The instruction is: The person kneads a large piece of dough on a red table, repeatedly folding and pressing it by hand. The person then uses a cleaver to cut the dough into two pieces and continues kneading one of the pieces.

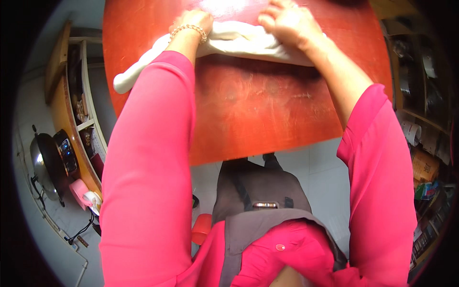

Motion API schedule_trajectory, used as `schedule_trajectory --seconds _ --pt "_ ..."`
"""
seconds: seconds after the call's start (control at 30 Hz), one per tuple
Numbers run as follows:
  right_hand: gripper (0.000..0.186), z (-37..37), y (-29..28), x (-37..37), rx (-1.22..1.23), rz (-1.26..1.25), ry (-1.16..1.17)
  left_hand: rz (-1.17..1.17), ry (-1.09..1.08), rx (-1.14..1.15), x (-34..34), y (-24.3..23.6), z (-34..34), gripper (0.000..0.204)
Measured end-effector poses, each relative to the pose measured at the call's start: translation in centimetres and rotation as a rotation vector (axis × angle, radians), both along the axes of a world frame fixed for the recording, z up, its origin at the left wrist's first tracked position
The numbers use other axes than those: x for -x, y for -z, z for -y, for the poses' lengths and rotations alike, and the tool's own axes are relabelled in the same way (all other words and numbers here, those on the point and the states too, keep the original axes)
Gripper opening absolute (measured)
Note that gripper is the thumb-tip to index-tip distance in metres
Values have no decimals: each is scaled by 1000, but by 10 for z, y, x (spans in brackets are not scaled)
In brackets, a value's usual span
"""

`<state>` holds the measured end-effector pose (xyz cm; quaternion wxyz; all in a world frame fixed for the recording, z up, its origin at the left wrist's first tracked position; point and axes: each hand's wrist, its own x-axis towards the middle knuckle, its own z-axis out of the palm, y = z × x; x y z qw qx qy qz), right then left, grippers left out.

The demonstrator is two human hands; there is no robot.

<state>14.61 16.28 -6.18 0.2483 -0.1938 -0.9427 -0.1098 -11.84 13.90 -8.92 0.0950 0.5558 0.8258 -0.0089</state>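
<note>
A long, soft white roll (239, 38) lies crosswise on the red tabletop, with creases in its middle and a rounded end at the left. I cannot tell whether it is cloth or dough. My left hand (193, 21), a beaded bracelet at its wrist, is closed on the roll left of its middle; the fingertips are hidden. Over the right part of the roll is my right hand (289, 24), slightly blurred. Its fingers are bent, with thumb and fingers apart.
The red table (267, 105) curves away at both sides. At the left stand an open wooden cabinet (79, 129), a wok (45, 165) and a pink container (80, 193). Crowded shelves (425, 158) line the right. A red stool or bucket (202, 227) is by my legs.
</note>
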Motion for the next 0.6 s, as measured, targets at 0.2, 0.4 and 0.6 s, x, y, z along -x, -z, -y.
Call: schedule_trajectory --seconds 0.2,0.4,0.6 --pt "36 109 -20 -50 436 89 277 5 161 156 15 -40 103 31" --pt "38 162 -11 -57 362 -78 358 -200 76 -636 -24 16 180 11" --pt "30 67 4 -28 388 -38 332 -147 -10 -403 -1 7 121 9"
